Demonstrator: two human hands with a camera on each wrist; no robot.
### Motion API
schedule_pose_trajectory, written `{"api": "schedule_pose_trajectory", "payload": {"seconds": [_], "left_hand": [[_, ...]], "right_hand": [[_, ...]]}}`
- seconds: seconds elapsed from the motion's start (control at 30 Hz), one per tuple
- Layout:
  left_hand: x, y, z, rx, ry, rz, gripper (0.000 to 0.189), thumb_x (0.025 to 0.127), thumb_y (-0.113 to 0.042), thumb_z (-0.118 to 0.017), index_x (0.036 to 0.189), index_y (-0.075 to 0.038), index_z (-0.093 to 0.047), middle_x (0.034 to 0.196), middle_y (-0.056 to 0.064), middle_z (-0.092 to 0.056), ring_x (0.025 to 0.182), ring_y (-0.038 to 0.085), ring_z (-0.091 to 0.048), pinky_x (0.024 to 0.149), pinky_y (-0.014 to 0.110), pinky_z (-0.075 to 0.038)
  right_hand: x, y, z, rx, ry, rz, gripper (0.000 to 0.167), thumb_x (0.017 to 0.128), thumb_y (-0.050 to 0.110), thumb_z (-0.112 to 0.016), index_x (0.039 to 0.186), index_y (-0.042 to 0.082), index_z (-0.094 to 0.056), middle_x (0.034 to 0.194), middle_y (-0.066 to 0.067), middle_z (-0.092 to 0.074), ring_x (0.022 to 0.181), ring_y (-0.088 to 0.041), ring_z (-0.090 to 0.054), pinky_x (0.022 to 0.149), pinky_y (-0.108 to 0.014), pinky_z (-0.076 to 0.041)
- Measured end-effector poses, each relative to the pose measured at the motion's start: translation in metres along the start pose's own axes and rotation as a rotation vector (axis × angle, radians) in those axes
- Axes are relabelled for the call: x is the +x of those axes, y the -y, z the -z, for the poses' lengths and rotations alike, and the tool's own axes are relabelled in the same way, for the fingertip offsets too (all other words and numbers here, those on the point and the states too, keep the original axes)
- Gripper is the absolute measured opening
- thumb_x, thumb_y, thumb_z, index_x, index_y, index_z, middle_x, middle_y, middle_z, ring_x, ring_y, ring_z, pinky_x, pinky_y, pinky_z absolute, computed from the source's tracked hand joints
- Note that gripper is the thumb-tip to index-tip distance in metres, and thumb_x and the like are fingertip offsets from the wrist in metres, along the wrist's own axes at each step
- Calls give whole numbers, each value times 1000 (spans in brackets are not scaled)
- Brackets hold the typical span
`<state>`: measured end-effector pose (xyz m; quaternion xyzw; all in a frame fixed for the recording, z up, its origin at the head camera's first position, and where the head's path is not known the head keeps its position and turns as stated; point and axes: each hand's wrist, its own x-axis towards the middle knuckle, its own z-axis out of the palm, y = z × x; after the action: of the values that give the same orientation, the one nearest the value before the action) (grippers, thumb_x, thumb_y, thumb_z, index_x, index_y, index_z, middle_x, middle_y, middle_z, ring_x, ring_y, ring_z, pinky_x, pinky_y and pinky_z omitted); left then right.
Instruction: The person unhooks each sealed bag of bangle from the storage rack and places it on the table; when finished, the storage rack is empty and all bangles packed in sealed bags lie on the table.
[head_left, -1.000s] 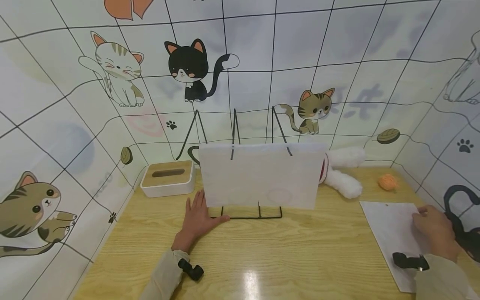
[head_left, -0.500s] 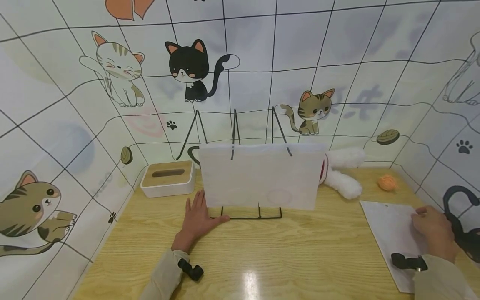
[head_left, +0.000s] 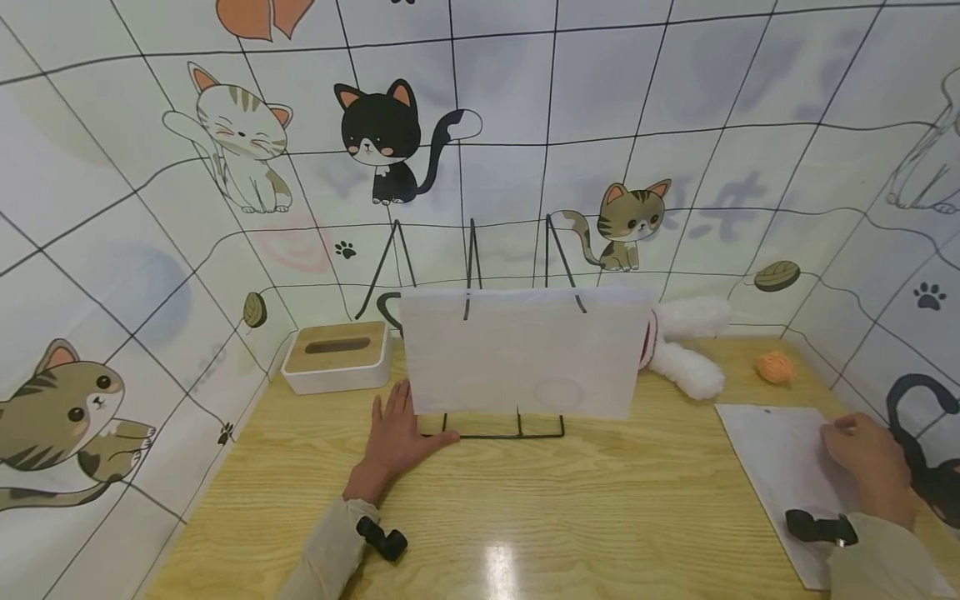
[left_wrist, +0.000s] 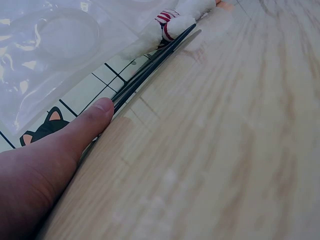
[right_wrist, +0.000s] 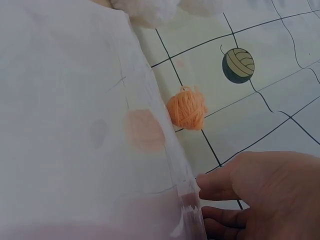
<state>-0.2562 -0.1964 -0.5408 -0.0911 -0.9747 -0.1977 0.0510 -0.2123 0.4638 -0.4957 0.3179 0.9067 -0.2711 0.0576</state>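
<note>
A frosted, translucent plastic bag hangs from the front prongs of a black wire rack. My left hand is spread beside the bag's lower left corner, its thumb lying along the rack's base bar. In the left wrist view that thumb touches the dark bars. At the right, my right hand pinches the side edge of a second whitish, translucent bag. The right wrist view has the fingers at this bag's edge, their tips partly hidden.
A white tissue box with a wooden lid stands at the back left. Behind the hanging bag, a white plush toy pokes out on the right. An orange yarn ball sits near the back right corner. Cat-patterned walls border the wooden table.
My right hand and the bag it pinches have shifted very slightly left. My left hand keeps its place at the rack, and the hanging bag is unmoved.
</note>
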Motion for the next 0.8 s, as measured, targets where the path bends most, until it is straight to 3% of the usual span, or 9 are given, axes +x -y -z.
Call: {"api": "schedule_pose_trajectory", "payload": {"seconds": [0.1,0.3,0.8], "left_hand": [[0,-1,1,-8,1,-3,129,74,-85,-58,161,-7,-3,166,18,-15,156,34,-10,122,63,-2],[-1,0,2,-3,-6,-8,128,75,-85,-58,161,-7,-4,166,19,-16,155,35,-11,121,63,-3],[0,-1,1,-2,17,1,128,75,-86,-56,161,-8,-2,167,18,-14,156,34,-8,122,63,-1]], "right_hand": [[3,-1,0,-1,-40,31,57,99,23,-39,139,-15,-30,134,-41,-37,114,-56,-42,86,-64,-41],[6,4,2,13,-171,176,52,104,22,-39,140,-15,-34,129,-42,-39,109,-56,-42,78,-61,-42],[-8,34,8,124,-331,293,49,107,24,-35,137,-13,-43,130,-37,-44,110,-52,-44,80,-60,-40]]}}
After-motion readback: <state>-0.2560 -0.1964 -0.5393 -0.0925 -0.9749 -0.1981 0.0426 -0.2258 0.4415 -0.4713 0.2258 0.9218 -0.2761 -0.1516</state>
